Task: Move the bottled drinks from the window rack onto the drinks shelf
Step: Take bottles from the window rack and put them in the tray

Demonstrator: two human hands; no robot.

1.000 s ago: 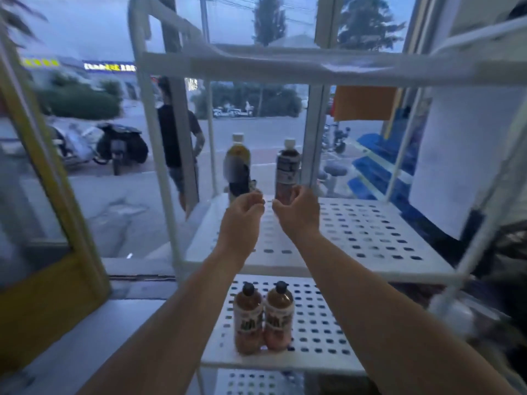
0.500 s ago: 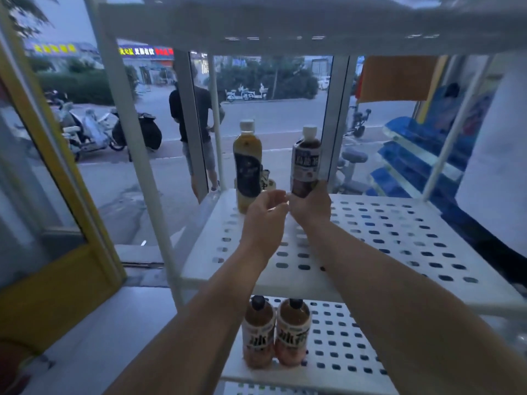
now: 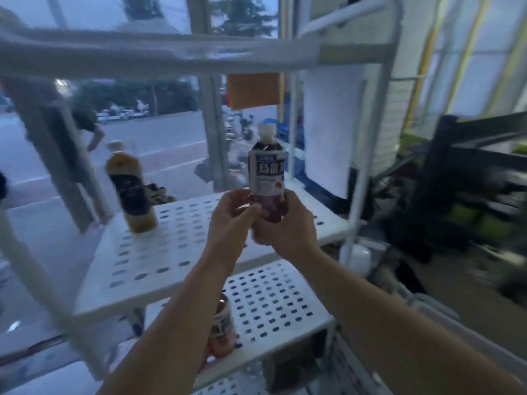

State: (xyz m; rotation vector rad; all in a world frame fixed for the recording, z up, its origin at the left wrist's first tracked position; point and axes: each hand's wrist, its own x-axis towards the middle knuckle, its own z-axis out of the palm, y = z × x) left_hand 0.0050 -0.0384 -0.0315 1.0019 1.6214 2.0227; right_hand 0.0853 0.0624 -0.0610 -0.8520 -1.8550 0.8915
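Both hands hold a dark drink bottle (image 3: pixel 267 172) with a white cap and a white label, upright and lifted above the white perforated window rack (image 3: pixel 182 249). My left hand (image 3: pixel 231 220) grips its lower part from the left. My right hand (image 3: pixel 288 229) wraps its base from the right and below. A yellow drink bottle (image 3: pixel 131 189) with a dark label stands on the same rack level at the back left. On the lower level, a pinkish bottle (image 3: pixel 221 329) shows partly behind my left forearm.
The rack's white posts and an upper shelf (image 3: pixel 159 58) frame the space overhead. A window behind it shows a street and a person. A dark shelving unit (image 3: pixel 467 178) stands blurred at the right. A white sheet (image 3: pixel 330 132) hangs on the rack's right side.
The dark bottle has left the rack and risen in both hands. The view has swung to the right, bringing the dark shelving into sight.
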